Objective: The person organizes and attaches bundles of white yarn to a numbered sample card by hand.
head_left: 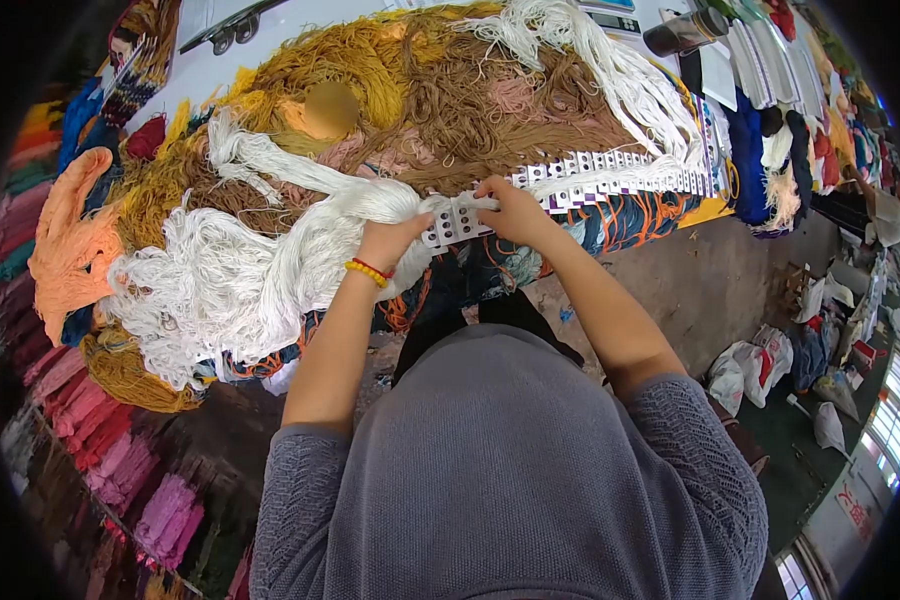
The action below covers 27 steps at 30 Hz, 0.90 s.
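A large heap of loose white thread lies over the near left part of the table, and a smooth bunch of it runs to my hands. My left hand, with red and yellow beads at the wrist, is closed round the end of that bunch. Just right of it sits a white card with dark round holes. My right hand pinches white strands at the card's right end. From there a row of overlapping punched cards stretches right, with white thread lying along it. My fingertips are partly hidden.
Brown thread and mustard thread are piled behind my hands. A peach skein hangs at the left end. Orange and dark blue thread lines the near edge. A dark cylindrical container is at the back right; plastic bags lie lower right.
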Each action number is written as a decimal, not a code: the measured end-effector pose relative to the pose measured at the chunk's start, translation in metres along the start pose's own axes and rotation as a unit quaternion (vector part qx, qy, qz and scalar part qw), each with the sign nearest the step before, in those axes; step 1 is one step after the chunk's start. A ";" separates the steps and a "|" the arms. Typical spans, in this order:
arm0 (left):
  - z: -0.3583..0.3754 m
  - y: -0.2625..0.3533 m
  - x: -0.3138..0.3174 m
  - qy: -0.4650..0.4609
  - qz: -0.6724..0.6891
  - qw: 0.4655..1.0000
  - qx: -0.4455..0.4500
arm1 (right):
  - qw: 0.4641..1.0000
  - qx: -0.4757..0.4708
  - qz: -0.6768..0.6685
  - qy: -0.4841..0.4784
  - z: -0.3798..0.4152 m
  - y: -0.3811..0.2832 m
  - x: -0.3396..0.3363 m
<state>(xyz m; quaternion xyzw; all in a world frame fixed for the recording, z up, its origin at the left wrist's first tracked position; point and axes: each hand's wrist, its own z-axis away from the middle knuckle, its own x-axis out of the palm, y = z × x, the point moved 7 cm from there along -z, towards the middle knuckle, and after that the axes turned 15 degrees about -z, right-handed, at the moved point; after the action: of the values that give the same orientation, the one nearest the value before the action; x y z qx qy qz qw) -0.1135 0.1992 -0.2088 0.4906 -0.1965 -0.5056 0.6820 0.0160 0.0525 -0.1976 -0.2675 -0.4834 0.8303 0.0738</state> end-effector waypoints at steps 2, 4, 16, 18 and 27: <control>0.000 -0.011 0.006 -0.025 -0.054 0.997 -0.039 | 1.000 -0.008 -0.010 0.005 0.001 -0.002 -0.001; 0.005 -0.003 0.011 -0.078 0.016 0.995 -0.066 | 1.000 -0.015 -0.020 0.012 0.001 -0.001 -0.002; 0.001 -0.014 0.072 -0.181 0.111 0.964 -0.162 | 0.993 -0.121 -0.006 -0.014 0.033 -0.047 0.017; 0.001 0.003 0.064 -0.158 0.109 0.974 -0.117 | 0.991 -0.104 0.070 -0.045 0.038 -0.073 0.016; 0.006 -0.010 0.057 -0.220 0.267 0.929 -0.128 | 0.986 -0.140 0.087 -0.001 -0.012 -0.032 0.017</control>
<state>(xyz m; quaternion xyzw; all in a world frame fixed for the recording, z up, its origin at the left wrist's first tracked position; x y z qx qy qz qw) -0.0996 0.1462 -0.2278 0.2049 -0.3994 -0.4206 0.7884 0.0037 0.0846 -0.1820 -0.3152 -0.5699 0.7579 -0.0376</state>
